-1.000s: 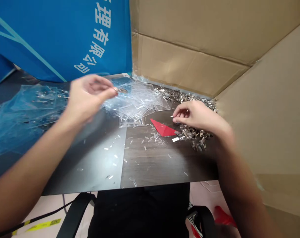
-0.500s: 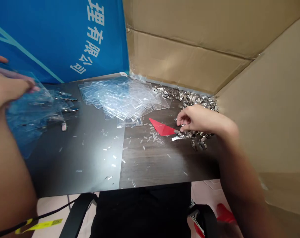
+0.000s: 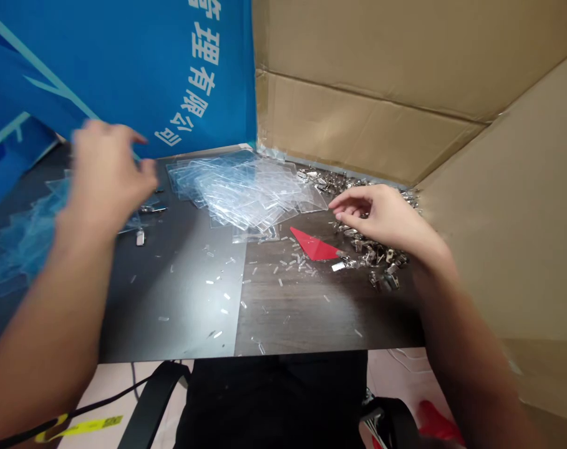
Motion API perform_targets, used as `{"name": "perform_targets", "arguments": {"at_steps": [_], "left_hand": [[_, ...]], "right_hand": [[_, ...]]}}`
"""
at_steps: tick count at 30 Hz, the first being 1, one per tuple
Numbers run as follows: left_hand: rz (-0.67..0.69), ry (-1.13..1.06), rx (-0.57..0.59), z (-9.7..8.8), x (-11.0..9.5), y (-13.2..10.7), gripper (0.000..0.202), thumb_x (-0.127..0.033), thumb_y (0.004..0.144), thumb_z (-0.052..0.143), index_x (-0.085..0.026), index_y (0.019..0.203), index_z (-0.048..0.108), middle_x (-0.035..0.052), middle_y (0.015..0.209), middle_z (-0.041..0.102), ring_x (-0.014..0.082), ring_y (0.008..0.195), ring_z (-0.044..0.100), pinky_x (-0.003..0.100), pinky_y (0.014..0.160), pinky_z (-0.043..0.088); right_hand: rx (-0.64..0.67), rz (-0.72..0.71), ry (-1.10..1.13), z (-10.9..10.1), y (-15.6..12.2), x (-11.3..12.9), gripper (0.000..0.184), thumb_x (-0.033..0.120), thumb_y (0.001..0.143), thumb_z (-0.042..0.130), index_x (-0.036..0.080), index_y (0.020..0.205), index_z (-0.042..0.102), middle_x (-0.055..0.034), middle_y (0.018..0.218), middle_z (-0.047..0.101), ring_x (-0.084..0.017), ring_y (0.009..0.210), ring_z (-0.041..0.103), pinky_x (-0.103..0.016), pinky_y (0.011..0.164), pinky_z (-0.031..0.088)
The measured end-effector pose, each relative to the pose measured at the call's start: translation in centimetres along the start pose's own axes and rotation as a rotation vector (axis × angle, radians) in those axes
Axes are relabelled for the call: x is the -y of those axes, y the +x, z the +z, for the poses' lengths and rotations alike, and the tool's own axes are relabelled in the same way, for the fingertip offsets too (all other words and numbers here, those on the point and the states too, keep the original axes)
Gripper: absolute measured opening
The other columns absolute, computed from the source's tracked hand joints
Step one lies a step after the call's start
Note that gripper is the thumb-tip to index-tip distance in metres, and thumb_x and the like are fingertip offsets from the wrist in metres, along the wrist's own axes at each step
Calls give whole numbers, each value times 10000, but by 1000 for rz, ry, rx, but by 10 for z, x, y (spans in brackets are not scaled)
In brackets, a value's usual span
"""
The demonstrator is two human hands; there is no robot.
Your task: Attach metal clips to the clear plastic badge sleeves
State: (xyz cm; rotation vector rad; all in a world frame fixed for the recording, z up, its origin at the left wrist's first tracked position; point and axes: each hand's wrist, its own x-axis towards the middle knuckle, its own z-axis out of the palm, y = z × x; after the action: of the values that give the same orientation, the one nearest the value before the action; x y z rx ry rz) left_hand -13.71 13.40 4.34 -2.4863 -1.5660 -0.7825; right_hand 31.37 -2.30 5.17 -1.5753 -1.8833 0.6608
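Observation:
My left hand (image 3: 108, 171) is raised over the left side of the table, slightly blurred, thumb and fingers apart with nothing seen between them. Below and behind it lies a pile of clear plastic sleeves (image 3: 25, 231), some with metal clips attached. My right hand (image 3: 377, 209) hovers over a heap of metal clips (image 3: 381, 252), fingers curled toward the thumb; whatever is at its fingertips is too small to make out. Between the hands, a stack of clear plastic sleeves (image 3: 246, 190) is spread toward the back.
A folded red piece (image 3: 315, 244) lies on the dark table (image 3: 180, 337) among small clear strips (image 3: 302, 265). A blue printed panel (image 3: 138, 68) and a cardboard wall (image 3: 348, 118) enclose the back; another cardboard wall (image 3: 512, 218) stands at right.
My left hand has moved right, away from the left pile, and its fingers have opened. My right hand has risen slightly off the clips. The view has shifted left a little.

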Motion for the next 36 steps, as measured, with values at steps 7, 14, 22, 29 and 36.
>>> {"name": "perform_targets", "arguments": {"at_steps": [7,14,22,29,36], "left_hand": [[399,-286,244,78,-117,-21,423,-296,1092,536,-146,1436,731,213,1497,724,396,1398,646,616,1246,504],[345,-159,171,91,-116,-21,300,-310,1101,580,-154,1163,828,183,1232,815,371,1150,697,542,1031,554],[359,-141,-35,83,-120,-21,300,-192,1113,501,-198,1052,795,169,1220,770,346,1131,668,537,971,555],[153,-513,-185,66,-132,-29,204,-268,1136,490,-217,1063,675,113,1090,735,261,1034,706,445,963,602],[-69,-1095,56,53,-162,-47,150,-404,1136,561,-254,1143,559,46,974,743,208,916,781,332,726,675]], "right_hand": [[-173,-54,37,34,3,6,131,241,888,758,254,909,887,-54,888,853,-224,740,725,-451,749,646],[-213,-59,145,64,-4,18,176,258,965,723,256,1010,893,-71,1050,881,-274,937,829,-525,968,683],[-243,-127,279,81,-8,19,321,155,929,685,281,1133,899,-68,1224,827,-273,1075,823,-548,1055,723],[-246,-156,240,83,-9,20,205,221,968,719,285,1038,901,-67,1111,840,-259,993,815,-514,960,741],[-246,-152,242,83,-10,21,156,285,996,723,260,1029,874,-79,1102,835,-259,1004,799,-466,923,681]]}}
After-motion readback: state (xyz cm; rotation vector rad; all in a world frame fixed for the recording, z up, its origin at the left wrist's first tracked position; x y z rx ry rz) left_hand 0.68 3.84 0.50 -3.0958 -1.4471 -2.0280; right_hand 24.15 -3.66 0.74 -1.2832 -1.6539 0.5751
